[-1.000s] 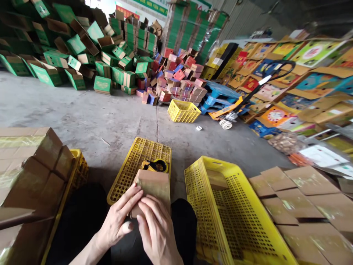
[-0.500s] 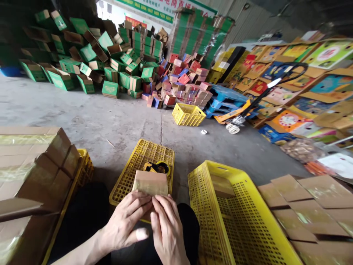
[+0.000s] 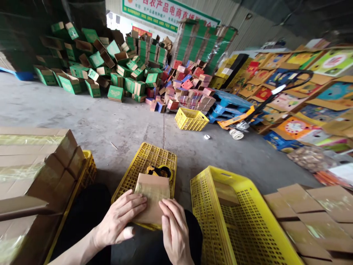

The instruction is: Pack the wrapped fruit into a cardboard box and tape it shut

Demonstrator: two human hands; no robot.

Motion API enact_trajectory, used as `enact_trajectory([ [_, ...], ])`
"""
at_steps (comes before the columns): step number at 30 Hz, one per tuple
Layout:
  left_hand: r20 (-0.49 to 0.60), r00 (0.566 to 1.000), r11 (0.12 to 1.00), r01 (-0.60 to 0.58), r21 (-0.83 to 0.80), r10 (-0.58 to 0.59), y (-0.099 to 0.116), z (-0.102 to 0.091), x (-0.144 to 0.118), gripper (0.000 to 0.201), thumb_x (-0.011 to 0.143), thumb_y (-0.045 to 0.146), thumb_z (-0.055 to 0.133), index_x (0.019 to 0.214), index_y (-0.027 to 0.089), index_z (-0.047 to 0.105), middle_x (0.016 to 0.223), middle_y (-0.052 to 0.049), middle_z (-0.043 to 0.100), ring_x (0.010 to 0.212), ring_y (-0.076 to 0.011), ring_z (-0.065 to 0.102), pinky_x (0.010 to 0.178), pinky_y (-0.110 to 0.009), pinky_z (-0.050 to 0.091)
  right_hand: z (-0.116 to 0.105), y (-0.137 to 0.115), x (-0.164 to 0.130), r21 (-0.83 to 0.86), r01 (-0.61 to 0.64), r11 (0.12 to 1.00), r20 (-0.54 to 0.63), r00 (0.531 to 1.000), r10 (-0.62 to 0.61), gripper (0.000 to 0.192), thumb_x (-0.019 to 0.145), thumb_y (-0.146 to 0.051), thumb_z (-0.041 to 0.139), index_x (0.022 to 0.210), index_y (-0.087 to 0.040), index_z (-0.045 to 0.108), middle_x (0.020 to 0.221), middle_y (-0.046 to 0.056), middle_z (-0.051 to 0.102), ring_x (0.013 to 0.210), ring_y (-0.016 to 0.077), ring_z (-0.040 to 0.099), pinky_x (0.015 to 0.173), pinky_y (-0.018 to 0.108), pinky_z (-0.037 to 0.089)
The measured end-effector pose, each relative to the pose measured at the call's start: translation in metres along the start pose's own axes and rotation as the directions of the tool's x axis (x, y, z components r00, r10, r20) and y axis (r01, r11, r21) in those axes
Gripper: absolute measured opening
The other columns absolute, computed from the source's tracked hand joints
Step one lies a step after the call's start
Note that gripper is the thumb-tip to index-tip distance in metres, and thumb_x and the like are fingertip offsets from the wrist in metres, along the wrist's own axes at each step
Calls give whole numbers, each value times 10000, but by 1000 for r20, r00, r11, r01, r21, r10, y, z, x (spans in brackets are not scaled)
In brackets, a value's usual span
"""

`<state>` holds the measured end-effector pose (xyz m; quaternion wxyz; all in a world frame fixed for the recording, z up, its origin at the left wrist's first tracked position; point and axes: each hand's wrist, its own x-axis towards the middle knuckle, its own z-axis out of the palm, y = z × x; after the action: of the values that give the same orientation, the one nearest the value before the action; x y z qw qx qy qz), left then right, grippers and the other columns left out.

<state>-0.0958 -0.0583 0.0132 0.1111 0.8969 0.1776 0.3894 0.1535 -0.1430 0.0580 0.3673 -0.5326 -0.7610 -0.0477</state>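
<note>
Cardboard box (image 3: 152, 198): small, brown and folded, with a strip of shiny tape on top; it lies on an upturned yellow crate (image 3: 143, 165), directly between the two hands.
Left stack: taped brown cartons (image 3: 33, 162) piled at the left edge, on another yellow crate (image 3: 86, 171).
Left hand (image 3: 120, 221): fingers spread flat, pressing on the box's near left corner, not closed around it.
Tape dispenser (image 3: 160, 171): yellow and black, on the crate just behind the box, touching its far edge.
Right hand (image 3: 173, 232): fingers stretched out, tips resting on the box's near right edge, pressing rather than gripping.
Right crate (image 3: 234, 221): yellow, upright, just beside the right hand, one brown carton inside.
Far right: flattened brown cartons (image 3: 300, 209).
Writing: a green-and-white banner (image 3: 165, 11) on the back wall carries Chinese characters, too small to read with certainty.
Background: green boxes (image 3: 104, 70) heaped on the concrete floor.
</note>
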Motion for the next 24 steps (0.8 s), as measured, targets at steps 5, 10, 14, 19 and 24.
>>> enact_trajectory([
  [5,-10,991,991,133,-30,-134,13,-3,15,688,1027,724,385,1417,211,627,1359,-126,712,1270,-301,648,1178,-467,441,-2,-7,18,3,-20,1000,30,999,20,249,1077,-240,482,1227,-221,680,1174,90,736,1151,255,666,1030,468,573],
  [10,99,986,987,143,-70,-136,18,-11,42,843,941,834,424,1451,183,589,1433,-159,654,1314,-333,619,1179,-484,459,1,-11,37,69,-2,998,109,994,-6,278,1092,-249,411,1207,-209,661,1161,91,727,1086,233,663,995,434,578],
  [14,96,985,987,151,-44,-147,14,-13,47,960,900,882,399,1523,162,522,1487,-180,615,1359,-346,602,1185,-470,471,4,-11,42,32,2,999,131,991,-6,318,1095,-233,385,1309,-193,618,1240,104,704,1128,236,649,1029,436,557],
  [19,126,982,990,136,30,-139,16,-9,43,1181,788,948,450,1634,127,368,1580,-203,525,1465,-377,503,1244,-483,404,5,-15,46,-57,-10,998,139,990,18,328,1107,-222,384,1345,-176,605,1272,110,696,1145,237,647,1051,432,530],
  [24,129,980,985,140,101,-152,15,-3,38,1266,749,974,438,1674,123,279,1629,-212,459,1498,-402,452,1252,-500,385,10,-21,49,-158,-33,987,85,995,47,350,1114,-227,368,1333,-188,638,1253,110,711,1111,242,665,1007,433,531],
])
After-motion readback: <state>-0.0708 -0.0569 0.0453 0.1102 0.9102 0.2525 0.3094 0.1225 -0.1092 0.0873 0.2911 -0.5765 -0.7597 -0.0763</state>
